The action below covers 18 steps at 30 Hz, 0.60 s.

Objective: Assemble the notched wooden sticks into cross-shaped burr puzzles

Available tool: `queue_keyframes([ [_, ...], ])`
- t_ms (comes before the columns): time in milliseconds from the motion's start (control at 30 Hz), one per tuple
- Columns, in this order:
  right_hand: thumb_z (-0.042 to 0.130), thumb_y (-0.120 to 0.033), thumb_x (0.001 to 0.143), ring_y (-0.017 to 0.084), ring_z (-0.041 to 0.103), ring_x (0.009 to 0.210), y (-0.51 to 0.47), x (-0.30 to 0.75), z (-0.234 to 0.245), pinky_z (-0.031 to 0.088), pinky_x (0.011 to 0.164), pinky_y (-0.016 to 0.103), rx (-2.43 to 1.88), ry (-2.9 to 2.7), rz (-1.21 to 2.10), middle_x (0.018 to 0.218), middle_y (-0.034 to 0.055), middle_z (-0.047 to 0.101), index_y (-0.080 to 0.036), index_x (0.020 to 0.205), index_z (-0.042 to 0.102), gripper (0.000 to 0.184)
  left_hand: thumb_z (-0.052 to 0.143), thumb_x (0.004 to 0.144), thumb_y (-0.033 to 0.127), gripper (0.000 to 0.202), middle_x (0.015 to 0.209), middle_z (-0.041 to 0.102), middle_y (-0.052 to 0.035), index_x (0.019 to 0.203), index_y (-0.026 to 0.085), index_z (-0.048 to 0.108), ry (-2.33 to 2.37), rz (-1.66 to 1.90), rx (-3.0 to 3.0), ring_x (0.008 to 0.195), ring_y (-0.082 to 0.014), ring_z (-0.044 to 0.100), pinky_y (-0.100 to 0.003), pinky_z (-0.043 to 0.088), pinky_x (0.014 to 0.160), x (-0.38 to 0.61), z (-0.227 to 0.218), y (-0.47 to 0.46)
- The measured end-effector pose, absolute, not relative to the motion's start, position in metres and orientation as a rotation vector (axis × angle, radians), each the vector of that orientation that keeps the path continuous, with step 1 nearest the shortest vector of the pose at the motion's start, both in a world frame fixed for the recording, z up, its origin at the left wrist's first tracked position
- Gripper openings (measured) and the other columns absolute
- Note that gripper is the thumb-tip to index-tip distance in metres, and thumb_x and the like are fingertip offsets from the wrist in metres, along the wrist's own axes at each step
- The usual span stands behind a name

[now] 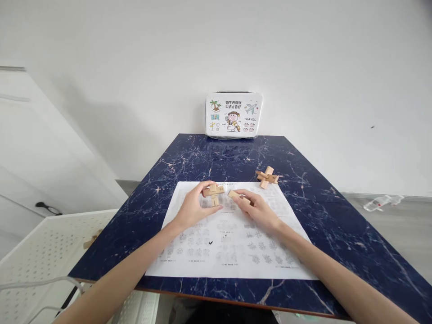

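Between the thumb and fingers of my left hand (193, 208) is a partly joined wooden burr puzzle (213, 192), its pieces crossing each other. My right hand (258, 209), just to the right, pinches a loose wooden puzzle piece (232, 194); its far part is covered by my fingers. A small gap separates this piece from the puzzle. Both hands are above a white instruction sheet (216, 265) printed with rows of puzzle diagrams. Beyond my right hand, at the sheet's top right edge, sits another crossed wooden puzzle (267, 177).
The blue marbled table (229, 157) has a white case (233, 115) with cartoon prints standing at its back against the wall. To the left is a white perforated basket (60, 238) with a wooden piece in it. A plastic bottle (376, 203) lies on the floor at right.
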State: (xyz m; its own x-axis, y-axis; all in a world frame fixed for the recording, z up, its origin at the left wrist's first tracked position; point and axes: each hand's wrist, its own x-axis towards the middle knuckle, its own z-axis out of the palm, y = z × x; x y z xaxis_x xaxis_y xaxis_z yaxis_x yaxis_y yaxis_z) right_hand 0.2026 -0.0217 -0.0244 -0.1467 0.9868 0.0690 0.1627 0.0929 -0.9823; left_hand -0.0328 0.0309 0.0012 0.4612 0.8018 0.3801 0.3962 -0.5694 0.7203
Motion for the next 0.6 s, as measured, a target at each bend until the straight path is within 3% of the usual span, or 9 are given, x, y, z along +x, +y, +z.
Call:
queue_keyframes([
  [167,0.064,-0.064,0.096,0.013,0.035,0.053,-0.0215,0.2031,-0.0261,0.026,0.049,0.029,-1.151,-1.468,1.224,0.064,-0.0062,0.042,-0.023,0.129,0.063,0.053,0.09,0.077,0.031,0.06,0.13,0.07,-0.0056,0.129,0.027,0.059,1.006,0.989,2.183,0.117,-0.0285,0.067,-0.047,0.054,0.102,-0.0325,-0.0006,0.0319],
  [400,0.075,-0.06,0.089,0.011,0.042,0.056,-0.0188,0.2057,-0.0282,0.034,0.053,0.028,-1.108,-1.345,1.284,0.068,-0.0036,0.05,-0.02,0.092,0.065,0.041,0.09,0.077,0.034,0.061,0.13,0.071,-0.0061,0.129,0.027,0.059,0.986,0.98,2.201,0.119,-0.0293,0.068,-0.047,0.055,0.101,-0.0317,-0.002,0.0326],
  [533,0.073,-0.058,0.092,0.016,0.061,0.074,-0.0169,0.2073,-0.0285,0.048,0.061,0.029,-0.961,-1.232,1.451,0.093,0.0054,0.068,-0.021,0.104,0.066,0.039,0.089,0.077,0.034,0.061,0.129,0.071,-0.0062,0.13,0.027,0.059,0.981,0.964,2.196,0.119,-0.0293,0.068,-0.047,0.055,0.101,-0.0314,-0.002,0.032],
  [600,0.072,-0.058,0.093,0.016,0.064,0.072,-0.0169,0.2072,-0.0276,0.048,0.058,0.029,-0.877,-1.158,1.574,0.103,0.0081,0.071,-0.022,0.11,0.063,0.041,0.089,0.078,0.035,0.061,0.129,0.071,-0.0063,0.13,0.027,0.059,0.977,0.961,2.19,0.119,-0.0293,0.068,-0.047,0.055,0.102,-0.0313,-0.0015,0.0314],
])
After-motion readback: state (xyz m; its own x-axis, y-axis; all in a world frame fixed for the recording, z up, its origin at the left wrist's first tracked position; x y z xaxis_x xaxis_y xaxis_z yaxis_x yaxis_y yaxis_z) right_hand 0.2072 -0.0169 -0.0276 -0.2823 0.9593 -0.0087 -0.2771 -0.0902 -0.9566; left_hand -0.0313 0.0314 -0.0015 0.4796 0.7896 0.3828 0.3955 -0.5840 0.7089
